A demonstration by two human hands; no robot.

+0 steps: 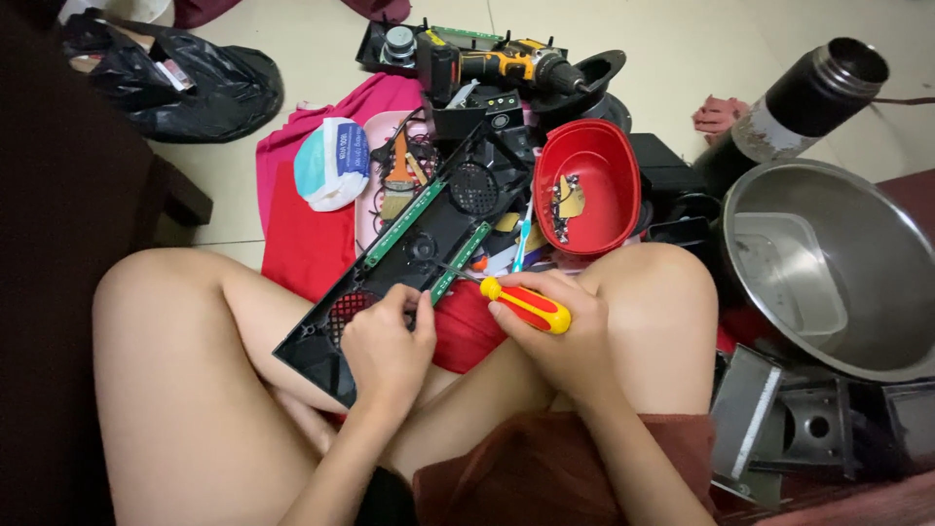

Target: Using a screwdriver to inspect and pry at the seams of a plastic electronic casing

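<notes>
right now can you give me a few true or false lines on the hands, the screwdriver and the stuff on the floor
1. The right hand grips a red and yellow screwdriver. True.
2. The left hand rests on the black plastic panel. True.
3. The red bowl is empty. False: small metal parts lie in it.
4. The cordless drill is in the left hand. False: it lies on the floor beyond the panel.
5. A steel bowl sits to the right. True.
</notes>
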